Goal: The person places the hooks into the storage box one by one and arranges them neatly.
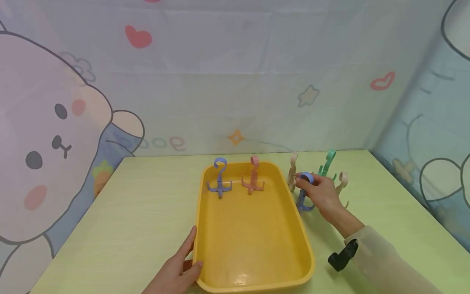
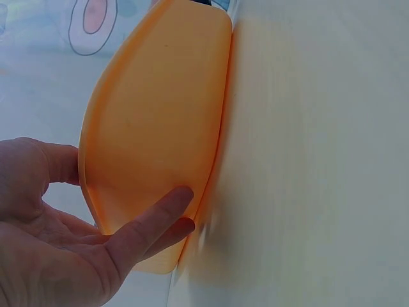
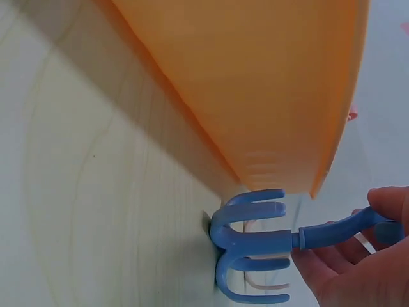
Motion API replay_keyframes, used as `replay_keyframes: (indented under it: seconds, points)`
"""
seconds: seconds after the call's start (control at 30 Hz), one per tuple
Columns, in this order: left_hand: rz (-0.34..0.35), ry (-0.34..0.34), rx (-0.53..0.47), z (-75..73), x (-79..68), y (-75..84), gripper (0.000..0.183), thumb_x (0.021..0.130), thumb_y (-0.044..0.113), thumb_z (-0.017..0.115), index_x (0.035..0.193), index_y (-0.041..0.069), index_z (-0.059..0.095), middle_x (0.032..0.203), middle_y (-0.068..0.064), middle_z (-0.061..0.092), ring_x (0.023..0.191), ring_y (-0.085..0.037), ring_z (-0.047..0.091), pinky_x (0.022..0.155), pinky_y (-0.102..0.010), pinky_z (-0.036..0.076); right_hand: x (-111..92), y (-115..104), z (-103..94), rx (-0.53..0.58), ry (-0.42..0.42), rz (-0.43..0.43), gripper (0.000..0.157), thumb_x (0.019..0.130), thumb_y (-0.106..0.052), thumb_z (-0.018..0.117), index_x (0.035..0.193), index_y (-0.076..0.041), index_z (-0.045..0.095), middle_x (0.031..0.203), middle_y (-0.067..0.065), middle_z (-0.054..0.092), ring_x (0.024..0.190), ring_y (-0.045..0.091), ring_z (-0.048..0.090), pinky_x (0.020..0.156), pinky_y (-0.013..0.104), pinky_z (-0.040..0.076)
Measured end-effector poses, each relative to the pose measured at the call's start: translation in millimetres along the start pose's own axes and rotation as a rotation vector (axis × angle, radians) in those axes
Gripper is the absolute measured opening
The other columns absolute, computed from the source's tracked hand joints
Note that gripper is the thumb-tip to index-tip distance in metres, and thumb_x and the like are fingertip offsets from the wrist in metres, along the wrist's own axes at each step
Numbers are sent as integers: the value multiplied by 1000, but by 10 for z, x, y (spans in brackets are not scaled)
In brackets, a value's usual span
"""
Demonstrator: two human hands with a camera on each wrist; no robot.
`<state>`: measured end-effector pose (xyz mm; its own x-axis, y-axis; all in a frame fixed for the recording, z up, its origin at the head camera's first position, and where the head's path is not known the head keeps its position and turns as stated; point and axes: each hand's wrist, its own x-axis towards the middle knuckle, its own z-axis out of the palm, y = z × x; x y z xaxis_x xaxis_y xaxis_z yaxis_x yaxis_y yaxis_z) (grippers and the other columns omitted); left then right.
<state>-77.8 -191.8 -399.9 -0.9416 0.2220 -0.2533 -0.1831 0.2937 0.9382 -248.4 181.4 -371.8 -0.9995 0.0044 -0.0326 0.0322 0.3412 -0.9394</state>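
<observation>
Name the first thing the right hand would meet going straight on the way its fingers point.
Likely the beige hook nearest the yellow tray; the head view leaves depth unclear.

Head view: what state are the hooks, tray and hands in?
Yellow tray: open side up on the table.
Left blue hook: upright in the tray.
Pink hook: upright in the tray.
Right blue hook: upright outside the tray.
Green hook: curved end up, partly hidden.
Left beige hook: curved end up, partly hidden.
Right beige hook: curved end up, partly hidden.
Left hand: grips the tray's side.
Right hand: pinches the right blue hook's top.
</observation>
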Motion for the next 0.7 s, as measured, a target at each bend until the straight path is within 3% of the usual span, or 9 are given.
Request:
replay_keyframes:
  seconds: [0.27,0.4,0.57,0.7]
  points:
    - [7,1,9,-1,-2,-7,88,106,17,59,172,14,1,169,-39,14,130,-49,62,89,-45,64,-20,-64,-100,55,-8,-24,49,109,-25,60,144,10,58,155,23,55,145,37,53,111,40,48]
    - [11,-4,0,0,-6,-10,88,106,17,59,172,13,0,169,-39,14,130,-48,63,89,-45,64,-27,-85,-166,71,-16,-39,49,109,-25,60,144,9,58,149,22,62,132,27,66,108,39,51]
    - [6,-7,-12,2,-3,-3,89,106,15,59,172,13,0,169,-40,13,130,-47,63,88,-46,65,-44,-102,-247,100,-42,-79,49,108,-25,62,143,10,59,123,-3,75,101,-2,73,101,33,56]
    - [4,-11,-13,-3,0,-2,89,106,15,59,172,12,-1,169,-40,12,130,-47,63,88,-46,65,-70,-143,-294,157,-57,-105,51,107,-24,64,142,12,58,111,-16,75,101,0,76,94,27,60]
